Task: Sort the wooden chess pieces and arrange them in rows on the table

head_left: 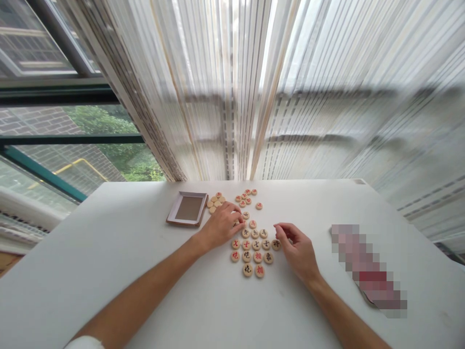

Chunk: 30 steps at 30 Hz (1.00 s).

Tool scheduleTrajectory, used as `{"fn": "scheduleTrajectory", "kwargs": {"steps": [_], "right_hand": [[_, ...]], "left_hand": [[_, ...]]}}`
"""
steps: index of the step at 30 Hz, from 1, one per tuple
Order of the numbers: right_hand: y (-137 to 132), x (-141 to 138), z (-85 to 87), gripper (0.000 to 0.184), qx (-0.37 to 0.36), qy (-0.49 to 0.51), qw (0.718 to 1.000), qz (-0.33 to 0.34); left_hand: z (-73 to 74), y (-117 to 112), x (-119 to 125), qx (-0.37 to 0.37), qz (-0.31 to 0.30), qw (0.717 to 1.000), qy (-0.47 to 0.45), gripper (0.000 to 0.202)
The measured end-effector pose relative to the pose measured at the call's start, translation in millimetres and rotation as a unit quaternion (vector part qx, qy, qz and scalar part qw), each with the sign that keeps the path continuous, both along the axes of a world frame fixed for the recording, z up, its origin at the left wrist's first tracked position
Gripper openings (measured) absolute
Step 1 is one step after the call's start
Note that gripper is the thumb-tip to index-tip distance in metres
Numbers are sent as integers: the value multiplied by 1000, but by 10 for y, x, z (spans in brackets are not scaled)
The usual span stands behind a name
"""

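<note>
Round wooden Chinese chess pieces (256,245) with red and black characters lie face up in short rows on the white table. At the upper left of these rows, my left hand (222,224) bends down with its fingertips closed on a chess piece (244,224) marked in red, partly hidden by the fingers. My right hand (297,246) is just right of the rows, its fingers curled together with nothing visible in them. Closest to it is a black-marked piece (276,245). Behind my left hand, several pieces (212,210) are bunched, mostly showing blank faces.
A shallow open box lid or tray (191,208) rests left of the bunched pieces. Farther back is a loose group of red-marked pieces (244,197). A pixelated flat object (368,271) lies at the right. Striped curtains (232,97) hang beyond the table's far edge.
</note>
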State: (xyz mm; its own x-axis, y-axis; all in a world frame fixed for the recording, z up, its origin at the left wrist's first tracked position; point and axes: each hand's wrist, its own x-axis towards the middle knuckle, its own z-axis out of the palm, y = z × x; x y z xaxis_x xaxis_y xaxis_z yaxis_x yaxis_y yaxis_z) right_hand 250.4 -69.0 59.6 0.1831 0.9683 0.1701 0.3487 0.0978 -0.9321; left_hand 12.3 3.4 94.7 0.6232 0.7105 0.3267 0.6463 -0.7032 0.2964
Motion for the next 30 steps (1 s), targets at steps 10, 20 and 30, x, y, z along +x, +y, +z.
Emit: {"fn": "scheduleTrajectory", "kwargs": {"steps": [10,20,30], "right_hand": [[-17,-13,13,27,-5,-11,1000,6],[12,-19,31,26,84,-140,981,105],[77,-93,72,38,102,-281,937,178]], "left_hand": [[39,10,-145,38,-12,999,15,14],[-62,-69,-157,34,-88,993,69,38],[-60,-26,-99,44,-79,995,35,34]]}}
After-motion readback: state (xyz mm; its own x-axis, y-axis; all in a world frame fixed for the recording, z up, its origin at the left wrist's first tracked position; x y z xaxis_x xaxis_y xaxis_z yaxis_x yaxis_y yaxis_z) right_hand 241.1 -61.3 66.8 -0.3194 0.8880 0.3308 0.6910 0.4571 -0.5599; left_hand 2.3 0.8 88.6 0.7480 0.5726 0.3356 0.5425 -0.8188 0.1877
